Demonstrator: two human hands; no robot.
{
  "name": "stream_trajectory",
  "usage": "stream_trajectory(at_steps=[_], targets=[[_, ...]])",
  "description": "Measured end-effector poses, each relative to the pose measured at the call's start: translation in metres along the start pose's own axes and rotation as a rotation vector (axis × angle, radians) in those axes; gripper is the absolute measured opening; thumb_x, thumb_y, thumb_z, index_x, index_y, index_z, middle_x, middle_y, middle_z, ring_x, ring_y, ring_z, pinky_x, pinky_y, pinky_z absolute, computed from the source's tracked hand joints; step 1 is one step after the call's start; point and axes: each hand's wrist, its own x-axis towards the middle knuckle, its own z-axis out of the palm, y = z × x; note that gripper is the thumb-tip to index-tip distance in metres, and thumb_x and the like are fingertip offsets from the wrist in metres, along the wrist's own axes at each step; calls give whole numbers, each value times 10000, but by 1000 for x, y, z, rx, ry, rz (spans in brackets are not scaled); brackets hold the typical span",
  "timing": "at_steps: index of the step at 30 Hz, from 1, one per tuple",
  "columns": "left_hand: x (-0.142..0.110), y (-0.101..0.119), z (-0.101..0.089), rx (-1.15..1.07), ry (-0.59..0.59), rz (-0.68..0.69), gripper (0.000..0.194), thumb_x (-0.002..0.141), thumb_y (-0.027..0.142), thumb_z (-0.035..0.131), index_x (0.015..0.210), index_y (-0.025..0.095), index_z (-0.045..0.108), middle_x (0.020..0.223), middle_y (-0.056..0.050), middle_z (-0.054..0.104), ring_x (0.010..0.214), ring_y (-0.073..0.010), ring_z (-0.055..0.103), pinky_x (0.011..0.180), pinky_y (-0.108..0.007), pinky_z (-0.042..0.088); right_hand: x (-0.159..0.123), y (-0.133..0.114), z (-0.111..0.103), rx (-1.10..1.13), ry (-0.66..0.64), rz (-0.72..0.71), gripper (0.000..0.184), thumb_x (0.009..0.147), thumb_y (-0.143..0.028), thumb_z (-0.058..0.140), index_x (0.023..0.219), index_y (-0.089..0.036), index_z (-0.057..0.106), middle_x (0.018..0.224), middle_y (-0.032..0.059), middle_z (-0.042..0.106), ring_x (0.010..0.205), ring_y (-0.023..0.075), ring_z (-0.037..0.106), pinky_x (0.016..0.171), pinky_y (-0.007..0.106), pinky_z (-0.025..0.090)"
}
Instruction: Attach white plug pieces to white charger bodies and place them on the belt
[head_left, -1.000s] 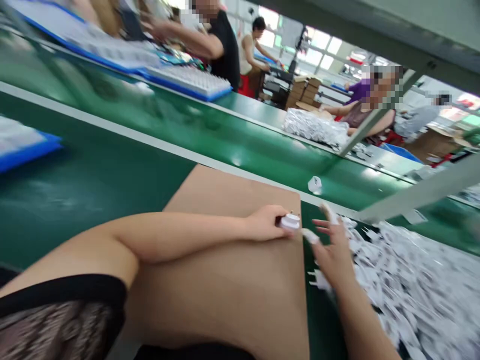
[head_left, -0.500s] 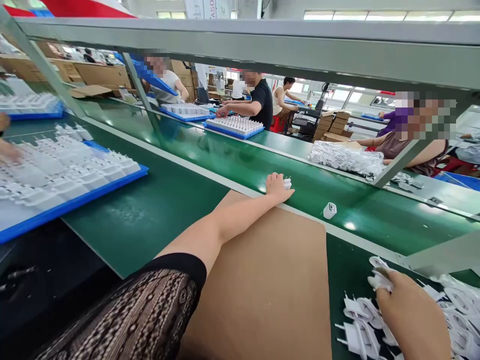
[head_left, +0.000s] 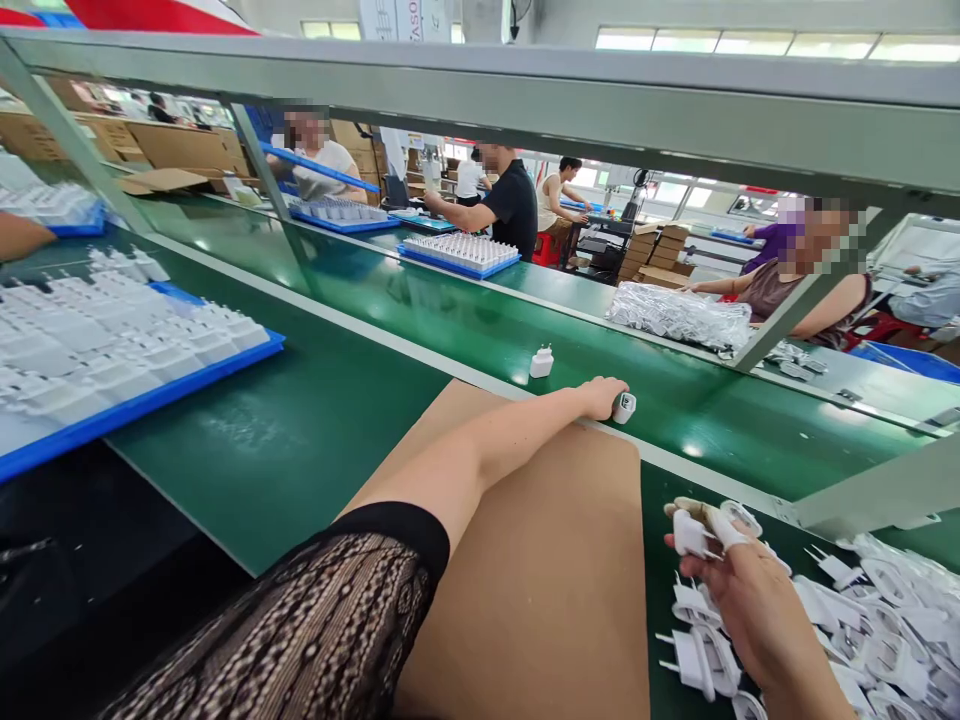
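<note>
My left hand [head_left: 602,398] reaches over the rail onto the green belt, its fingers closed at a white plug charger [head_left: 625,407] that lies on its side with its end toward me. Another white charger [head_left: 541,362] stands on the belt to the left, prongs up. At the lower right, my right hand [head_left: 739,575] holds a white two-pin charger [head_left: 688,534] between thumb and fingers, pins pointing right. Pale covers sit on some of its fingertips. Beneath and beside it spreads a pile of white chargers with coiled cables [head_left: 877,630].
A brown cardboard sheet [head_left: 532,600] lies before me. On the left, a blue tray [head_left: 277,345] carries rows of white chargers. A metal shelf beam [head_left: 480,90] crosses above the belt. Co-workers sit opposite, near more trays [head_left: 491,272] and bagged parts [head_left: 675,315].
My left hand has left one charger standing on the belt and moved right to the lying one, which has shifted left. My right hand has risen leftward from the pile with a charger.
</note>
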Motion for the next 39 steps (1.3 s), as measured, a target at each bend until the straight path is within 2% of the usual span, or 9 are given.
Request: stream_trajectory(at_steps=[3, 7, 11, 16, 21, 25, 27, 33, 39], targets=[[-6, 3, -7, 18, -8, 45, 944, 731, 150, 693, 1592, 292, 333, 1717, -98, 240, 1543, -389, 265, 1211, -576, 323, -4, -5, 9, 187, 0, 32, 461, 669, -522, 789, 1028, -248, 700, 1013, 86, 753, 938, 278, 753, 705, 347, 658], [-8, 10, -16, 31, -54, 118, 530, 752, 215, 750, 1276, 218, 673, 1435, -75, 621, 1286, -257, 580, 1069, -313, 478, -6, -6, 13, 179, 12, 70, 506, 521, -375, 888, 974, -232, 714, 1073, 69, 758, 1087, 263, 729, 849, 291, 644], [-23, 20, -14, 32, 77, 70, 485, 810, 415, 772, 1209, 157, 679, 1307, -108, 679, 1165, -274, 633, 920, -318, 518, -4, -3, 12, 146, 71, 77, 459, 502, -275, 847, 947, -218, 750, 1170, 58, 747, 1077, 251, 726, 762, 251, 626], [-95, 37, 23, -14, 263, 165, 443, 827, 536, 763, 1105, 194, 713, 1147, -71, 720, 1074, -262, 646, 853, -312, 478, -10, -8, 17, 172, 92, -10, 495, 514, -350, 917, 966, -220, 760, 997, 44, 774, 935, 206, 723, 707, 257, 567], [-176, 44, 55, -55, 192, 239, 367, 830, 545, 772, 916, 192, 715, 963, -67, 710, 965, -257, 645, 781, -325, 466, -16, -10, 30, 221, -2, 36, 465, 539, -433, 940, 912, -213, 771, 999, 49, 778, 910, 191, 696, 731, 277, 536], [-203, 47, 62, -292, 182, 197, 531, 701, 498, 895, 1086, 191, 699, 1069, -75, 690, 1009, -261, 645, 841, -350, 502, -18, -3, 37, 207, -80, 42, 426, 604, -454, 915, 931, -221, 772, 992, 48, 778, 884, 191, 696, 741, 301, 540], [-208, 45, 63, -448, 173, 196, 516, 700, 461, 897, 1089, 189, 695, 1063, -69, 685, 963, -238, 652, 827, -345, 515, -19, 2, 40, 103, -47, -63, 387, 670, -439, 881, 972, -224, 774, 1006, 52, 775, 876, 192, 695, 775, 330, 552], [-213, 38, 67, -646, 153, 175, 251, 805, 377, 795, 935, 175, 723, 937, -53, 694, 891, -214, 653, 796, -337, 516, -27, 3, 54, -523, 49, -686, 252, 895, -220, 662, 1124, -262, 758, 1027, 58, 746, 943, 204, 684, 880, 383, 571], [-214, 40, 63, -696, 123, 156, 171, 816, 329, 778, 896, 183, 741, 950, -50, 692, 929, -222, 648, 833, -344, 513, -30, 0, 63, -692, -41, -816, 315, 913, -141, 583, 1159, -274, 726, 1048, 62, 750, 974, 217, 711, 847, 373, 600]])
